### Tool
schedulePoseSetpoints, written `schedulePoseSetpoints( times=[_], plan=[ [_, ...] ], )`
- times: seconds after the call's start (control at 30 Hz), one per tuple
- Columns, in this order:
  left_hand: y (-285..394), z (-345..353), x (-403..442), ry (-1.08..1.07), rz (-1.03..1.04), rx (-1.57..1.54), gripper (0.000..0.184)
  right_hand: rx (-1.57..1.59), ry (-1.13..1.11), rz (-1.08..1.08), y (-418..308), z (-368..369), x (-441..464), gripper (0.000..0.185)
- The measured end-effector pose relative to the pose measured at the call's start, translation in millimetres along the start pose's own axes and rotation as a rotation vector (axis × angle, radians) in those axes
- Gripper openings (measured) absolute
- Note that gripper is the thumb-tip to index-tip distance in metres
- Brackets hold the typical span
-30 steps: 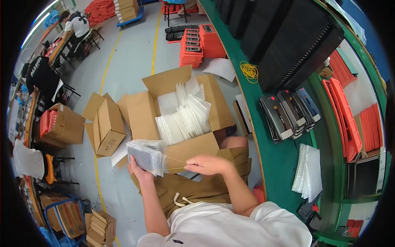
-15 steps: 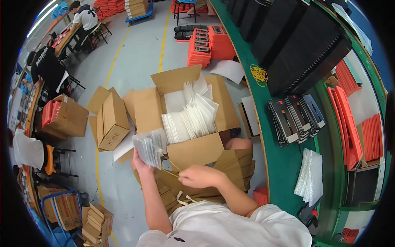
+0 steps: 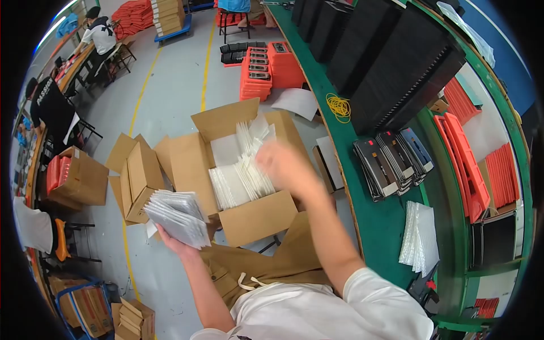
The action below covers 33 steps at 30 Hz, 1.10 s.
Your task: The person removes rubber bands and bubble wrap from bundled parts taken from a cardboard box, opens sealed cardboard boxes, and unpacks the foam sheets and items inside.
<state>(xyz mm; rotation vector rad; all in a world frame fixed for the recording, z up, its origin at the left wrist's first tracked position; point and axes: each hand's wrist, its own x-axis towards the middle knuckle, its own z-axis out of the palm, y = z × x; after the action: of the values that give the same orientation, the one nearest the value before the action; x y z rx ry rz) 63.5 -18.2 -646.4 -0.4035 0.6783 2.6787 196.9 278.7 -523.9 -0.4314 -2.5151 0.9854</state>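
Note:
My left hand (image 3: 179, 243) is closed around the lower edge of a stack of clear bubble-wrap bags (image 3: 177, 217), held tilted to the left of the large open cardboard box (image 3: 258, 220). Above the right part of that box is my right hand (image 3: 285, 167), smeared by motion; its fingers and anything in them cannot be made out. It is nearest to the white bubble-wrap bags (image 3: 231, 186) that stand in rows inside the box. The right hand hides part of those bags. No rubber band shows around the held stack.
A smaller cardboard box (image 3: 143, 175) stands on the left. Along the right runs a green bench (image 3: 371, 226) with black cases (image 3: 391, 73), a yellow cord bundle (image 3: 339, 107), stacked dark panels (image 3: 381, 164) and more bubble-wrap bags (image 3: 418, 235). Other people sit at the far-left bench.
My right hand has left the yellow rubber band it was stretching by the stack and moved up over the box. The left hand has shifted left and down with the bags.

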Motion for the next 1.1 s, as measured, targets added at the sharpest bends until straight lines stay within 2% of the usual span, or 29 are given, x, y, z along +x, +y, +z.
schedulePoseSetpoints(
  times=[0.03,0.07,0.1,0.13,0.17,0.27,0.33,0.43,0.5,0.53,0.57,0.6,0.67,0.7,0.77,0.8,0.83,0.9,0.93,0.97,1.0,1.07,1.1],
  plan=[
    [2,10,-10,-0.023,-0.016,0.015,0.059,0.031,0.164,0.018,17,-21,26,0.017],
    [2,15,-16,-0.047,-0.03,0.029,0.06,-0.108,0.29,-0.011,27,-46,52,0.016],
    [2,14,-19,-0.05,-0.03,0.031,0.06,-0.259,0.409,-0.181,42,-76,78,0.016],
    [2,9,-22,-0.073,-0.033,0.042,0.06,-0.343,0.562,-0.131,67,-95,100,0.017],
    [2,3,-25,-0.097,-0.035,0.052,0.06,-0.493,0.556,-0.021,80,-116,111,0.018],
    [-1,-1,-27,-0.119,-0.048,0.047,0.061,-0.765,0.426,0.195,149,-158,123,0.023],
    [-2,-7,-31,-0.096,-0.072,0.032,0.06,-0.917,0.118,0.433,144,-168,113,0.023],
    [-6,-8,-20,-0.022,-0.093,0.057,0.059,-0.904,0.085,0.458,158,-168,128,0.03],
    [4,-24,-20,0.071,-0.082,0.104,0.059,-0.968,-0.092,0.401,122,-151,132,0.033],
    [3,-29,-17,-0.005,-0.061,0.081,0.06,-0.951,-0.123,0.4,107,-143,132,0.033],
    [2,-37,-16,-0.083,-0.045,0.06,0.061,-0.758,-0.178,0.332,91,-129,131,0.034],
    [1,-50,-14,-0.061,-0.043,0.074,0.061,-0.568,-0.223,0.267,82,-111,130,0.035],
    [-5,-75,-6,-0.328,-0.158,-0.066,0.06,0.148,-0.208,0.313,89,-56,106,0.035],
    [-3,-77,-5,-0.398,-0.18,-0.107,0.06,0.216,-0.184,0.363,98,-23,86,0.033],
    [7,-71,-12,-0.504,-0.239,-0.185,0.064,0.235,-0.131,0.532,144,46,33,0.032],
    [12,-66,-21,-0.537,-0.271,-0.226,0.07,-0.015,-0.056,0.453,182,79,-7,0.036],
    [14,-66,-28,-0.571,-0.299,-0.272,0.078,-0.14,0.002,0.562,200,104,-44,0.05],
    [29,-133,-10,-0.518,-0.265,-0.26,0.078,-0.085,-0.026,0.671,230,132,-110,0.066],
    [40,-175,7,-0.48,-0.26,-0.228,0.077,-0.023,-0.059,0.746,235,139,-127,0.072],
    [43,-180,6,-0.458,-0.262,-0.208,0.077,-0.026,-0.066,0.748,235,137,-130,0.072],
    [45,-184,6,-0.435,-0.264,-0.189,0.077,0.045,-0.112,0.836,233,134,-135,0.073],
    [46,-127,-16,-0.597,-0.345,-0.236,0.077,0.201,-0.191,1.009,229,127,-141,0.075],
    [44,-111,-21,-0.678,-0.387,-0.261,0.076,0.208,-0.189,1.016,229,113,-134,0.075]
  ],
)
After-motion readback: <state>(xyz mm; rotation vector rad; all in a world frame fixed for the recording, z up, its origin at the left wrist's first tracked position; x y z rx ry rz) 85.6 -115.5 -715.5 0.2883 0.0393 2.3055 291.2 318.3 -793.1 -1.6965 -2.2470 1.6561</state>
